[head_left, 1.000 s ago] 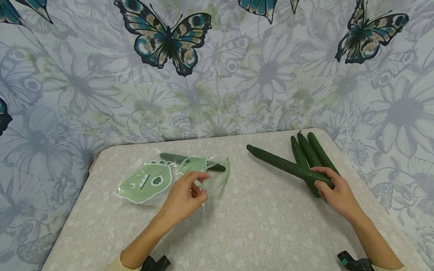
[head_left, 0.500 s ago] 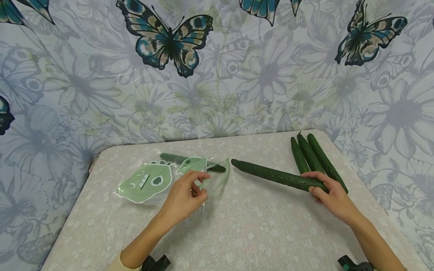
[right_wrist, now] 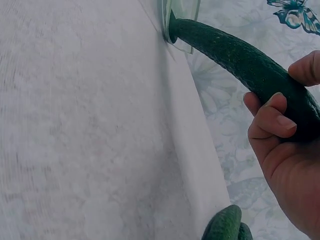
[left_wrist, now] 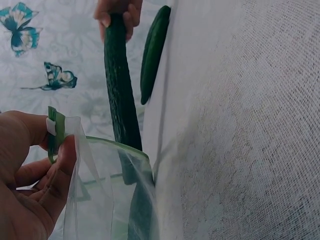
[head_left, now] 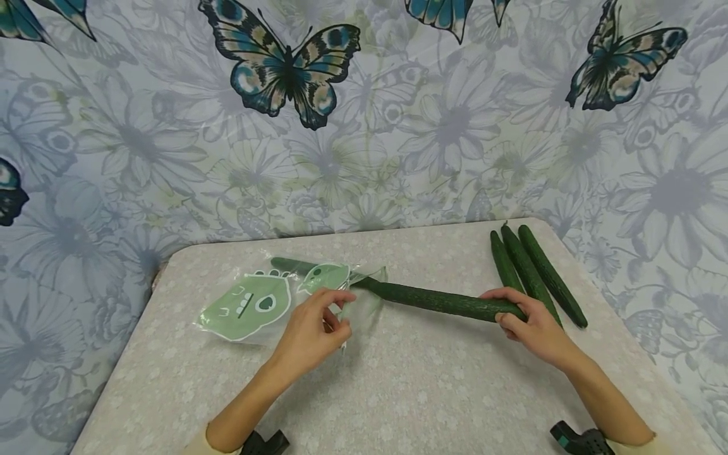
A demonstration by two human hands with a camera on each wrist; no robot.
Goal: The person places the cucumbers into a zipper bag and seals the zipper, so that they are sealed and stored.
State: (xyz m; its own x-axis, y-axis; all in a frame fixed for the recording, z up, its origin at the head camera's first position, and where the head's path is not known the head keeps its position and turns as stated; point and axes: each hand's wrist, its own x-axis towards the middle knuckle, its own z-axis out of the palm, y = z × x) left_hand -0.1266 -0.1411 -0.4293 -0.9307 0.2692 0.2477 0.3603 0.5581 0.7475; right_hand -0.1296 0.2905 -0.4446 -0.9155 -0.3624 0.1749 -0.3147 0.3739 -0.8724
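My right hand (head_left: 537, 328) grips a long dark green cucumber (head_left: 438, 301) by its near end, fingers and thumb curled round it. The cucumber's far tip is inside the mouth of a clear plastic zip bag (head_left: 244, 309) printed with a green cartoon character. At that mouth, my left hand (head_left: 313, 325) pinches the bag's green-edged rim (left_wrist: 117, 145) between thumb and fingers, holding it apart. Another cucumber (head_left: 290, 265) lies inside the bag, seen through the plastic. In the right wrist view, the held cucumber (right_wrist: 235, 55) slants toward the bag opening (right_wrist: 182, 25).
Three more cucumbers (head_left: 529, 268) lie side by side at the table's back right. A pale floral cloth covers the table (head_left: 421, 392). Behind it hangs a fabric backdrop (head_left: 364, 158) with butterflies and flowers. Dark devices (head_left: 580, 439) are strapped at both wrists.
My right hand has carried its cucumber leftward, away from the other cucumbers, and the tip has entered the bag's mouth. My left hand has kept its hold on the bag, nearly still.
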